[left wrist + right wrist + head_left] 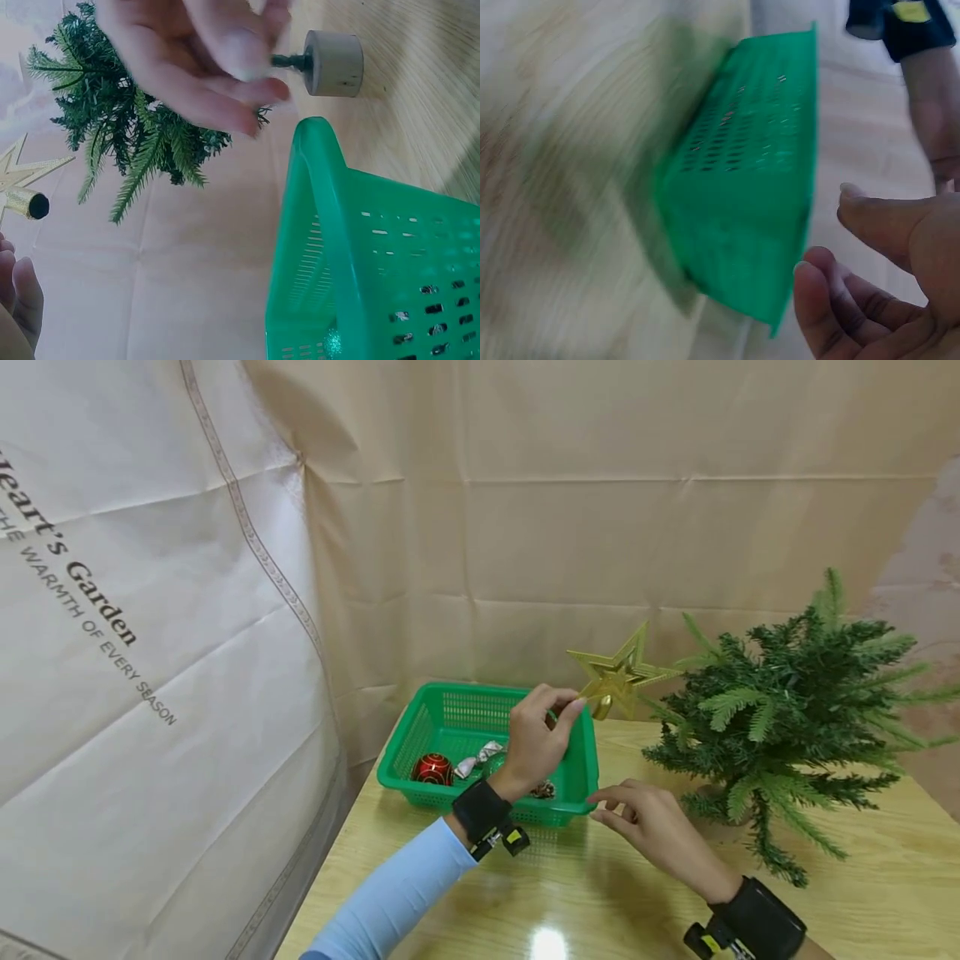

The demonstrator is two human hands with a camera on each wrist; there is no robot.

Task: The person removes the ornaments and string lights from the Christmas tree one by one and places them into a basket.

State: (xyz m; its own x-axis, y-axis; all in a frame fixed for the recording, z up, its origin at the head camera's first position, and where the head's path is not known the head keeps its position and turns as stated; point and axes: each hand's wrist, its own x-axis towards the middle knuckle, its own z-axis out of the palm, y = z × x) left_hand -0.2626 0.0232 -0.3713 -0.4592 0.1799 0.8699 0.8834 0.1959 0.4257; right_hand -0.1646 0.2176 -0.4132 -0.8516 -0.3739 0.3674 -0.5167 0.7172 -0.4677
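A gold star tree topper [617,675], with a short hollow socket at its base, is held up over the right rear edge of a green plastic basket [592,768]. My left hand [536,739] reaches across the basket and pinches the star by a lower point. The left wrist view has the star [19,176] at its left edge, socket outward. Beside the basket's front right corner is my right hand [652,818], holding nothing, its fingers loosely bent. In the right wrist view that hand's thumb and fingers [817,300] are spread apart near the basket rim.
Inside the basket lie a red ball ornament [432,769], a silvery-white wrapped-candy ornament [478,758], a green glittery ornament [493,765] and a pinecone [543,789]. A small artificial Christmas tree [787,718] on a round base [335,64] stands right on the wooden table [480,902]. Cloth hangs behind.
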